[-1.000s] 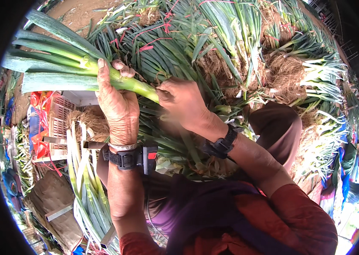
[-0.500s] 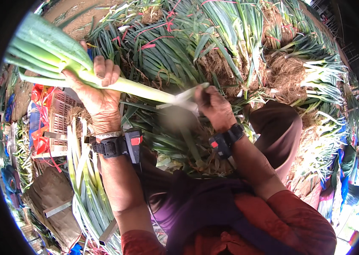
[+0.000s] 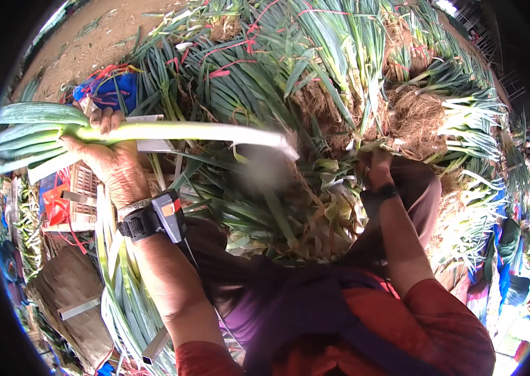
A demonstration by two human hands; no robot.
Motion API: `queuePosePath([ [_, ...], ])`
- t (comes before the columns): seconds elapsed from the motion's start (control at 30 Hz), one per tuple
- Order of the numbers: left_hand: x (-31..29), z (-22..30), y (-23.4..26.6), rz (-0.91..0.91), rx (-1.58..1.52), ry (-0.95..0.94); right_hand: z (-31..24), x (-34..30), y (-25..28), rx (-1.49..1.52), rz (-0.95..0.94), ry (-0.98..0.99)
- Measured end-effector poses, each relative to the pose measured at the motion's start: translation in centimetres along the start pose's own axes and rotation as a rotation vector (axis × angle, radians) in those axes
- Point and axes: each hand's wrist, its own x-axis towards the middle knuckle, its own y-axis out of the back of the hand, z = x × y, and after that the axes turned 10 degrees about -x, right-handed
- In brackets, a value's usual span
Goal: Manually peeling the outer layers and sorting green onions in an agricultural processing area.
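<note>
My left hand is closed round a leek, gripping it where the pale stalk meets the leaves. The leek lies nearly level, its green leaves fanning out left and its white end toward the middle. My right hand is low beside my right knee, apart from the leek. Its fingers are in shadow and partly hidden, so what they hold, if anything, does not show. Below that hand lies a heap of loose, peeled leek leaves.
Bundles of leeks with pink ties cover the ground ahead. Tangled roots show at the right. On the left are a pale plastic crate, a blue bag, brown paper and more leeks beside my left forearm.
My right hand has left the leek's white end and moved right, toward my knee. My left hand has shifted left and down, bringing the leek from a slant to nearly level.
</note>
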Motion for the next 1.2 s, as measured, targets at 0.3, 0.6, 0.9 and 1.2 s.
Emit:
queuePosePath([
  [0.3, -2.5, -2.2, 0.5, 0.102, 0.125, -0.115, -29.5, -9.8, -12.7, -0.325, -0.053, 0.872],
  [0.6, -3.6, -3.6, 1.4, 0.265, 0.06, -0.067, -32.3, -11.1, -15.7, -0.495, -0.05, 0.909],
  [0.9, -4.3, -3.9, 2.0, 0.318, 0.057, -0.097, -30.6, -11.4, -16.3, -0.524, 0.008, 1.018],
  [1.2, -3.8, -4.7, 1.9, 0.375, 0.182, -0.109, -31.8, -10.5, -17.0, -0.512, 0.107, 1.169],
])
